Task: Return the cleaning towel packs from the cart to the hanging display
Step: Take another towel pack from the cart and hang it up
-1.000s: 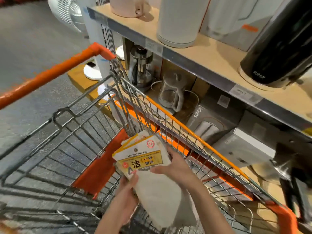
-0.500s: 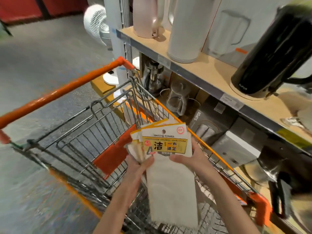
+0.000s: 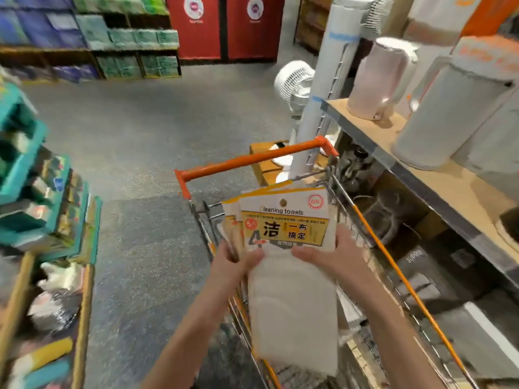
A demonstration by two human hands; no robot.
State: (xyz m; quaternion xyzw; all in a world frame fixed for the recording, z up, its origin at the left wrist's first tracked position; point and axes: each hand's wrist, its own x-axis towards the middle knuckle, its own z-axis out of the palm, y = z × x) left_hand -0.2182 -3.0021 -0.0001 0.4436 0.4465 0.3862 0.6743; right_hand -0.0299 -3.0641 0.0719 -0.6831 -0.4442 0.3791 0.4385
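Shop aisle, cart (image 3: 365,217), hands (image 3: 283,259) gripping towel packs (image 3: 286,220)

A grey speckled floor (image 3: 146,141) runs down the aisle. To its right stands a metal-edged wooden shelf (image 3: 438,175) carrying pale kettles (image 3: 379,80) — a white fan (image 3: 295,82) sits beyond its near corner. Across the floor, at the far end, are two red panels (image 3: 224,26) (each with a round logo) and stacked green and blue packs (image 3: 126,37); left of it, a teal display rack (image 3: 42,192).
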